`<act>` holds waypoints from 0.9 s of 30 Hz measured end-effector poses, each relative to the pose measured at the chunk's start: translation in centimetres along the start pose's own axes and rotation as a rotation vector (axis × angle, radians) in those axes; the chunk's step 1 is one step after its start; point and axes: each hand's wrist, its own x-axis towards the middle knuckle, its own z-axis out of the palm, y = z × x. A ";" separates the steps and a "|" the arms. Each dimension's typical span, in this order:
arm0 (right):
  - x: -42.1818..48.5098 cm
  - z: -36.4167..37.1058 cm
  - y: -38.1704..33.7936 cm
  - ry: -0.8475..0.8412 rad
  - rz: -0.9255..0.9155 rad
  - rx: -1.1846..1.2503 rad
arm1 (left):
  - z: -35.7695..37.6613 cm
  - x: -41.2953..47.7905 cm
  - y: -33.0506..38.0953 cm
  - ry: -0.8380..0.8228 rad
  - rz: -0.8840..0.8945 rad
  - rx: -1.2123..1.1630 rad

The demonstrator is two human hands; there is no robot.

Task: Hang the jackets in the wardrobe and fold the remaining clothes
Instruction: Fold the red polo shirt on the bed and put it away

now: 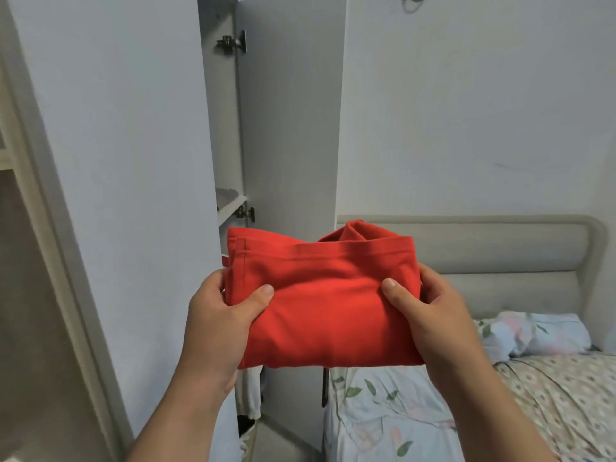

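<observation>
pale walls and a tall white wardrobe [290,128] fill the background, its door swung open so a narrow gap shows a shelf [230,203] inside, with a bed [416,421] and padded headboard [500,248] off to the right. held up in mid air in front of the open gap is a folded red garment [325,305]. the left hand [216,325] grips its left edge, thumb on top and fingers curled underneath; the right hand [436,318] holds the right edge the same way.

the cloth looks soft and light, likely to sag or unfold if only one side is held, so a hold on both folded sides with fingers flat beneath seems the safest way to carry it. its top layers are loose and bunched at the back.

the wardrobe opening is narrow, bounded by the door edge and side panel, so the bundle probably needs to go in squarely. the bed offers wider free room to the right.
</observation>
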 end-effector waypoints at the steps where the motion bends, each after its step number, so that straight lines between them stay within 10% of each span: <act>1: 1.2 0.7 0.3 0.002 -0.001 -0.003 | 0.2 1.4 -0.6 0.007 0.001 -0.001; 27: 26.5 12.8 12.6 -0.005 -0.086 0.056 | 5.8 25.7 -11.7 0.277 0.026 -0.009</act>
